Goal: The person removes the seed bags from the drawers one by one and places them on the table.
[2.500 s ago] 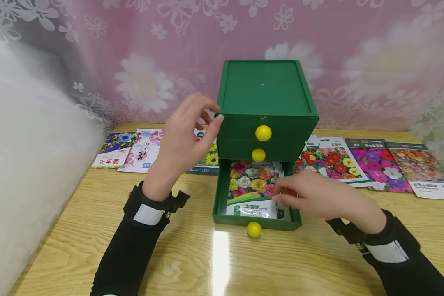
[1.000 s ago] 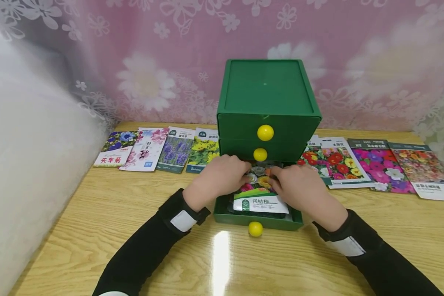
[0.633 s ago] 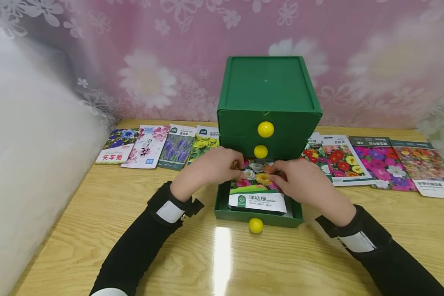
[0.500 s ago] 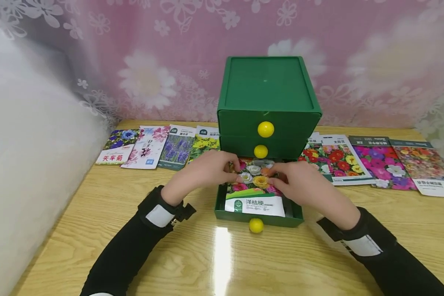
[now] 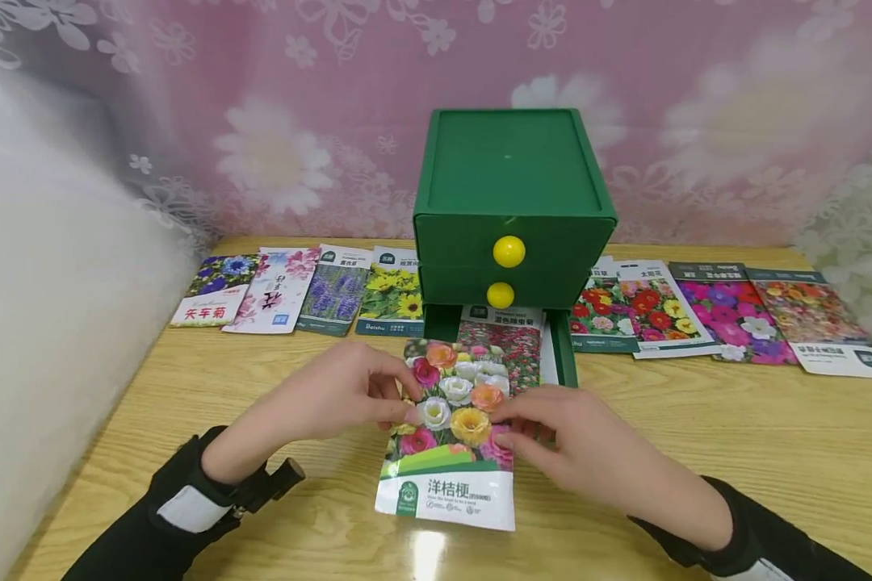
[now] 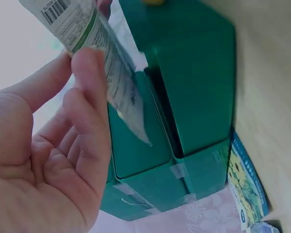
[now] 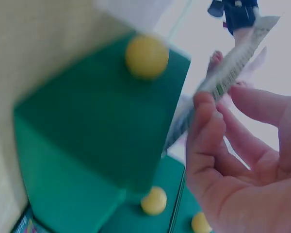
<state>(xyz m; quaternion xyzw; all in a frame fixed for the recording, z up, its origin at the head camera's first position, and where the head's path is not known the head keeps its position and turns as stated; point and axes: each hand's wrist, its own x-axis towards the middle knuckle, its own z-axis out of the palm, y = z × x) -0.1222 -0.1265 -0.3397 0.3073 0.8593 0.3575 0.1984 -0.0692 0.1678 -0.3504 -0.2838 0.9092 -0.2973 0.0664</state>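
A flower seed packet (image 5: 459, 476), printed with roses in white, yellow, orange and pink, is held by both hands in front of the green drawer unit (image 5: 516, 165). My left hand (image 5: 327, 395) pinches its left edge between thumb and fingers; my right hand (image 5: 589, 440) pinches the right edge. From the left wrist, the packet's printed back (image 6: 82, 29) with a barcode shows, raised above the drawer. Another seed packet (image 5: 505, 327) with small red flowers lies in the pulled-out bottom drawer (image 5: 565, 355). The held packet hides the drawer's front and knob in the head view.
Several seed packets line the table's back on both sides: a blue-flower one (image 5: 214, 290) at far left, a lavender one (image 5: 334, 290), a red-and-yellow one (image 5: 657, 311) and an orange-flower one (image 5: 817, 319) at far right. Yellow knobs (image 5: 509, 252) jut from the upper drawers.
Both hands have lifted the rose-printed packet out of the bottom drawer and brought it toward me and slightly left. The red-flower packet beneath is now visible in the drawer.
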